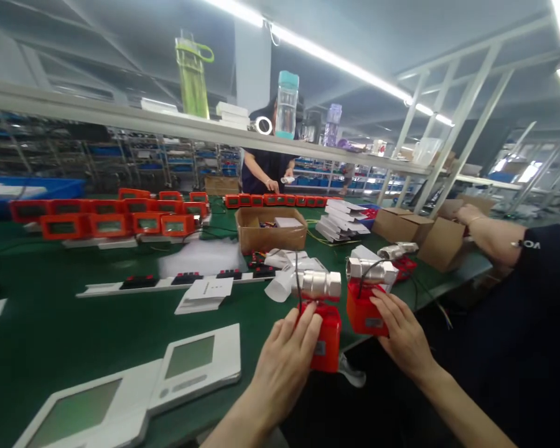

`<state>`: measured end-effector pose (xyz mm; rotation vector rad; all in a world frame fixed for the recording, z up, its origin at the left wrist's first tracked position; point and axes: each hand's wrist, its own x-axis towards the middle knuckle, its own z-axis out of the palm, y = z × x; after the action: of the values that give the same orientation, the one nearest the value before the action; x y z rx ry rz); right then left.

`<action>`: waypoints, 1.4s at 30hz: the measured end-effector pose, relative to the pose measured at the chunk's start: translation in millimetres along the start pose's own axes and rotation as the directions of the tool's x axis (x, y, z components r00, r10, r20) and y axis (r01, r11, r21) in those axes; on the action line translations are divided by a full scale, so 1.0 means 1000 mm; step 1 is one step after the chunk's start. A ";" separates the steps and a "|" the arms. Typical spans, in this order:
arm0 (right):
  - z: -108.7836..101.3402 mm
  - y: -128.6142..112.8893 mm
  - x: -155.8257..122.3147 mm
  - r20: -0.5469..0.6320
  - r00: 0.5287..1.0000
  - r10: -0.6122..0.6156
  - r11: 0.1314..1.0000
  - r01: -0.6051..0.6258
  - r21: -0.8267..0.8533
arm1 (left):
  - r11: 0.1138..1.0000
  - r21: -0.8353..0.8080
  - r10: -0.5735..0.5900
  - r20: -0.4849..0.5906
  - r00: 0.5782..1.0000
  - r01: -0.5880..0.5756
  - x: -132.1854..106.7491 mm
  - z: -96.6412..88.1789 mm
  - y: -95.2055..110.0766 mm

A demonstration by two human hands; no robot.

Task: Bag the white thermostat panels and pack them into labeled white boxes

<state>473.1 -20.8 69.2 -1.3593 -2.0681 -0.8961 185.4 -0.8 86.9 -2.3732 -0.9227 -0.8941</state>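
Observation:
My left hand [284, 358] is wrapped on a red box-shaped valve actuator [325, 339] with a silver metal valve body [318, 283] on top; a black cable runs up from it. My right hand [401, 333] grips a second red actuator [363, 311] with its own silver valve [371, 269], held just right of the first at the green table's near edge. A third such unit [401, 256] lies further right on the table.
Two white display panels [135, 389] lie at the near left. Papers [205, 292], a white strip with black parts [168, 281], an open cardboard box [270, 230], rows of orange devices [116, 221], stacked booklets [343, 218]. A co-worker's arm [494, 233] reaches over boxes at right; another person [268, 168] stands opposite.

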 end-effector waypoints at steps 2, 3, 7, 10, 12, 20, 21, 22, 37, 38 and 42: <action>0.014 0.008 -0.012 0.040 0.999 0.028 1.000 -0.028 0.012 | 1.000 -0.024 0.004 0.061 0.998 -0.003 0.007 0.025 0.011; 0.021 0.011 -0.016 0.052 0.998 0.040 0.999 -0.041 0.020 | 1.000 -0.031 0.008 0.087 0.996 -0.005 0.011 0.037 0.014; 0.047 0.018 -0.023 0.051 0.995 0.088 0.996 -0.090 0.030 | 0.999 -0.002 -0.033 0.154 0.988 0.034 0.030 0.074 0.021; 0.059 0.021 -0.027 0.047 0.992 0.114 0.993 -0.116 0.028 | 0.997 0.038 -0.075 0.158 0.985 0.070 0.042 0.091 0.023; 0.061 0.023 -0.030 0.058 0.992 0.110 0.993 -0.112 0.037 | 0.995 0.052 -0.094 0.156 0.983 0.087 0.045 0.096 0.027; 0.032 0.021 -0.040 0.250 0.967 0.040 0.988 -0.075 0.134 | 0.999 0.002 -0.037 0.183 0.982 0.037 0.019 0.089 0.051; 0.031 0.023 -0.040 0.244 0.969 0.041 0.986 -0.078 0.147 | 1.000 -0.006 -0.024 0.157 0.987 0.025 0.016 0.089 0.054; 0.031 0.025 -0.041 0.224 0.974 0.045 0.984 -0.082 0.156 | 1.000 -0.009 -0.018 0.127 0.992 0.019 0.015 0.089 0.056; 0.061 0.076 -0.023 0.185 0.982 -0.022 0.988 -0.007 0.154 | 0.989 -0.045 -0.134 0.114 0.984 0.139 0.049 0.115 0.075; 0.062 0.075 -0.022 0.186 0.982 -0.018 0.990 -0.009 0.143 | 0.989 -0.054 -0.132 0.113 0.985 0.139 0.049 0.117 0.074; 0.066 0.073 -0.019 0.176 0.984 0.000 0.995 -0.018 0.097 | 0.987 -0.075 -0.131 0.124 0.984 0.141 0.053 0.118 0.071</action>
<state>544.4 38.4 30.2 -1.4386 -2.2046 -0.6815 314.5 44.1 30.8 -2.4814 -1.1259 -0.8653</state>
